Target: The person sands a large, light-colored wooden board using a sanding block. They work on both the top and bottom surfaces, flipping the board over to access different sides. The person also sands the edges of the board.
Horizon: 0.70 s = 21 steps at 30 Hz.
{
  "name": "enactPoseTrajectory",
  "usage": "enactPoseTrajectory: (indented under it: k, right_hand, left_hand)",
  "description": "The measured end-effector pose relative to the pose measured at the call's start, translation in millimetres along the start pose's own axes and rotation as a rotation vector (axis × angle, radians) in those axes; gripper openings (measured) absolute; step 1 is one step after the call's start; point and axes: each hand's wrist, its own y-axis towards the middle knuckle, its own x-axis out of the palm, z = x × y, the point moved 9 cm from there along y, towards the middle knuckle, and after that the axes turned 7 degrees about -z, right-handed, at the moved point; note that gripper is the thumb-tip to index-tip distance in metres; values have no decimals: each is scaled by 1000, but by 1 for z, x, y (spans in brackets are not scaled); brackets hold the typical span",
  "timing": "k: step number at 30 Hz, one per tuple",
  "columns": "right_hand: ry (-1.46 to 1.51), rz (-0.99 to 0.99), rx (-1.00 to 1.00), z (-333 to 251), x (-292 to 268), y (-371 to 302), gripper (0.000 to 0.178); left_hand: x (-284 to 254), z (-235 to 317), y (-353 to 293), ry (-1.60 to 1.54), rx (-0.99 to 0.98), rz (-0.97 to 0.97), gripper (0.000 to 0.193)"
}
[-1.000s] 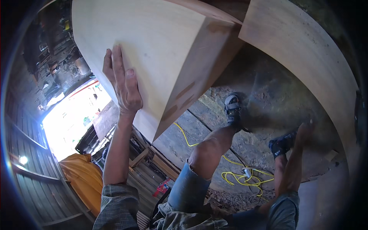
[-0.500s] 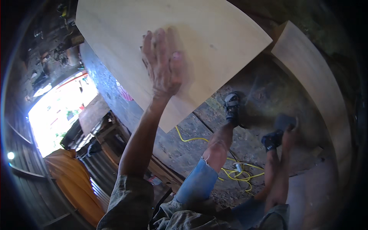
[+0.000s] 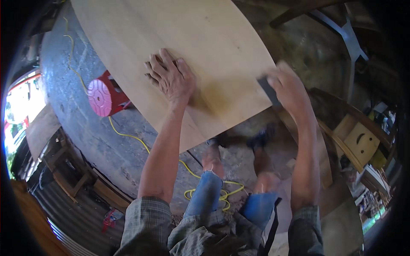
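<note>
My left hand lies on a large pale wooden board, its fingers spread and pressing on the top face. At the board's right edge, my right hand grips a dark grey flat sheet that looks like sandpaper. That hand is smeared by motion, and the sheet touches or nearly touches the edge near the board's lower right corner. The fingers' far side is hidden. Below the board's near edge show my legs.
A red stool with a pink round seat stands left of the board. Yellow cable runs over the concrete floor and coils by my legs. A curved wooden panel lies at the right, near wooden furniture and clutter.
My right hand has come up from low by my foot to the board's right edge, with the dark sheet. My left hand stays on the board, fingers now more spread. The view has swung right.
</note>
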Motion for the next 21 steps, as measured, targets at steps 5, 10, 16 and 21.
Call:
enactPoseTrajectory:
  k: [5, 10, 16, 21]
  right_hand:
    - [-183, 533, -13, -9, 16, 13, 37]
    - [-316, 578, 5, 8, 53, -8, 39]
    - [-212, 503, -123, -11, 6, 44, 57]
    - [-173, 303, 131, 51, 46, -23, 68]
  left_hand:
    - [2, 1, -5, 21, -39, -50, 60]
    - [-6, -1, -4, 29, -33, -13, 61]
    - [-9, 0, 0, -42, 0, 0, 57]
    - [-14, -4, -6, 125, -29, 114, 55]
